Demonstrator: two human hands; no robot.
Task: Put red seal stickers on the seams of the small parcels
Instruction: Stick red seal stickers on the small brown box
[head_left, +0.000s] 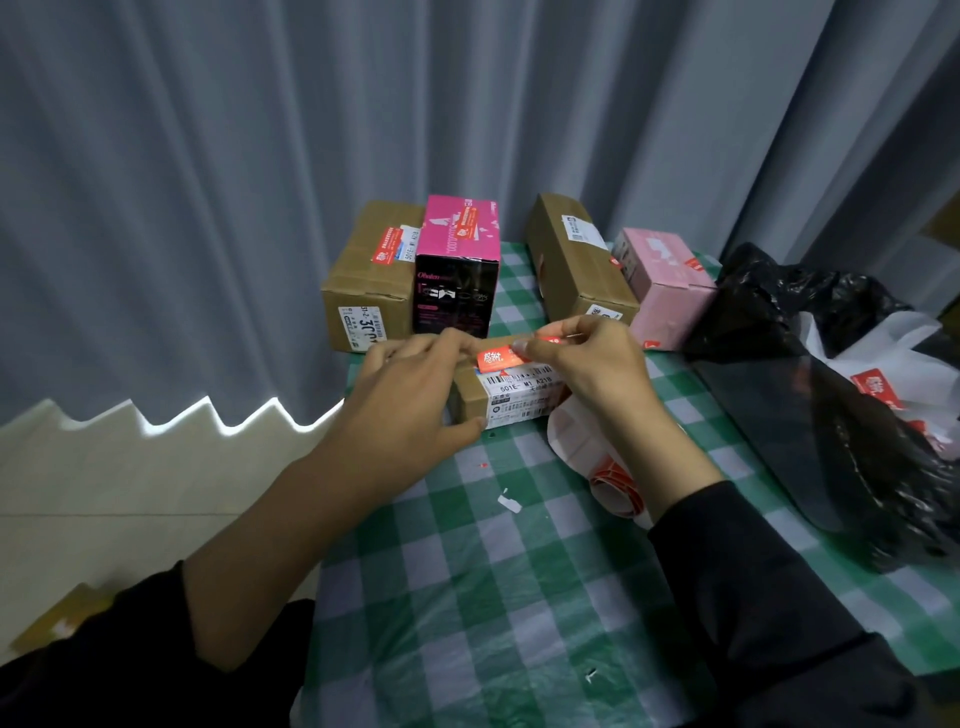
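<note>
Your left hand (410, 395) grips the box (519, 397), right hand (589, 366) pinches a sticker (496, 359) over its seam; pressing flat likely comes next.

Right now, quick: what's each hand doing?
The left hand grips the small brown box, fingers over its top, thumb on its front.
The right hand pinches a red sticker at the box's top.
</note>
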